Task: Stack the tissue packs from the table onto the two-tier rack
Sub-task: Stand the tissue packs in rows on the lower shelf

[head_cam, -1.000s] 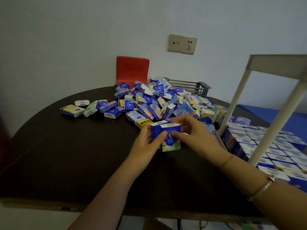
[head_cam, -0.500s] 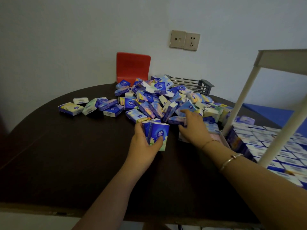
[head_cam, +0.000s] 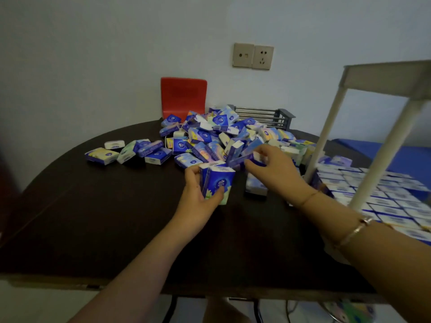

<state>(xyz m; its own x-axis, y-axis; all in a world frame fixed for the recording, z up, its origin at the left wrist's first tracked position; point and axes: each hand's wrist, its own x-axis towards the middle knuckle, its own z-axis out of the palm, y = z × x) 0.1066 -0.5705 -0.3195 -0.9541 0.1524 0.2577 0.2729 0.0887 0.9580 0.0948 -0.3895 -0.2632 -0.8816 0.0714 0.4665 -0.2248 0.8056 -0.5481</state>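
Two packs [head_cam: 217, 185] upright in left hand [head_cam: 198, 197], near table [head_cam: 93, 217] centre; right hand [head_cam: 272, 166] pinching one (blue) [head_cam: 245, 159] from pile [head_cam: 221, 138] toward far edge; rack [head_cam: 363, 178] at right edge, lower tier filled

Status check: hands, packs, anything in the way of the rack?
Left hand grips two upright packs. Right hand pinching a pack at the pile's edge. Rack's lower tier already lined with packs; its posts stand in front.
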